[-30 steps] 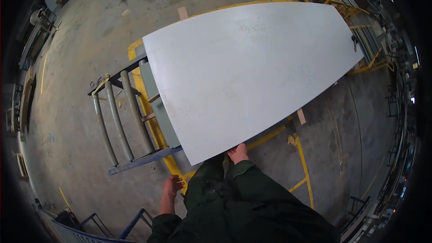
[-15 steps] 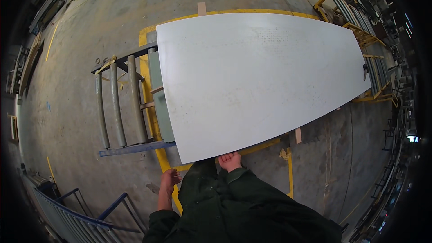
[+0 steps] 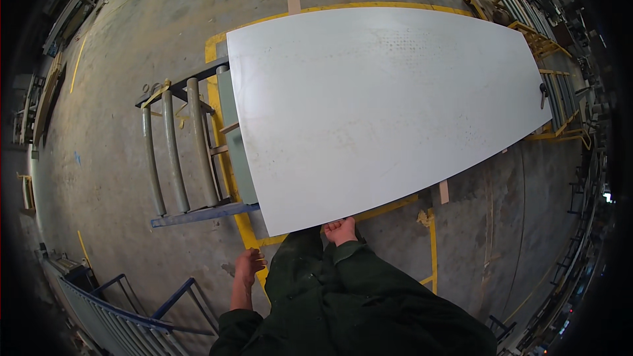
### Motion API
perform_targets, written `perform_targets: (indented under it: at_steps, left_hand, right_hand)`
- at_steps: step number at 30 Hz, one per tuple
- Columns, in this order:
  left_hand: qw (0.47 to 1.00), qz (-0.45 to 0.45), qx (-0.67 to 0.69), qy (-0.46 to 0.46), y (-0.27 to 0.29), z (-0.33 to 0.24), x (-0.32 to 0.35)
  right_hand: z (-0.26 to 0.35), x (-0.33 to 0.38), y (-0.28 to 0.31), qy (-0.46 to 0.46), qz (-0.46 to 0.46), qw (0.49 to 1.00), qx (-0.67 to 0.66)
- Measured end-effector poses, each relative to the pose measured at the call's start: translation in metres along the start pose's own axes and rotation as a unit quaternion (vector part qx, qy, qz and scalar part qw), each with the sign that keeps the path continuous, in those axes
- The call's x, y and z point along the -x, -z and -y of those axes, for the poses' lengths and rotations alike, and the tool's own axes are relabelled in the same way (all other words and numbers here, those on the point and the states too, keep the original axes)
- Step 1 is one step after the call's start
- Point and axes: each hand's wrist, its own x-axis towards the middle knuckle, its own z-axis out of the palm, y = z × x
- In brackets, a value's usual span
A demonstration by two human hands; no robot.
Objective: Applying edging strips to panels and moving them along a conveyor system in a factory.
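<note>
A large white panel (image 3: pixel 382 112) lies flat in front of me, with scattered faint specks and smudges on its surface. My right hand (image 3: pixel 340 231) is at its near edge, palm turned up and fingers curled in; the panel's rim hides part of the fingertips. Whether they grip the edge or something small, I cannot make out. My left hand (image 3: pixel 248 263) hangs at my left side, below the panel's near left corner. Its fingers are loosely bent and apart, with nothing in them. A small dark tool (image 3: pixel 543 95) rests at the panel's far right end.
Left of the panel stands a roller conveyor (image 3: pixel 173 151) with a blue rail. Grey-green material (image 3: pixel 239 145) shows beneath the panel's left end. Wooden strips (image 3: pixel 444 192) stick out from under it. More rollers (image 3: pixel 560 95) stand at the right. Blue railing (image 3: pixel 158 310) is at lower left.
The whole view has shifted slightly, so the panel's far edge sits higher in the picture. Both hands keep nearly the same pose and place.
</note>
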Motion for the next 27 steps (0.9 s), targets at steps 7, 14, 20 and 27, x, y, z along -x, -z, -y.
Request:
perform_targets:
  at_steps: [7,14,20,27]
  left_hand:
    - [0.917,0.188,0.352,0.015,-0.064,0.028,-0.03]
    - [0.899,0.297,0.321,-0.039,-0.148,0.084,-0.055]
    - [0.953,0.199,0.064,-0.22,-0.196,0.109,-0.069]
    - [0.888,0.212,-0.087,-0.398,-0.213,0.103,-0.085]
  right_hand:
    - [-0.004,0.004,-0.005,0.013,-0.006,0.999,0.041]
    - [0.003,-0.013,0.023,0.006,0.076,0.991,0.111]
    - [0.005,-0.008,0.023,0.013,0.084,0.984,0.16]
    - [0.028,-0.034,0.069,0.005,0.295,0.935,0.198]
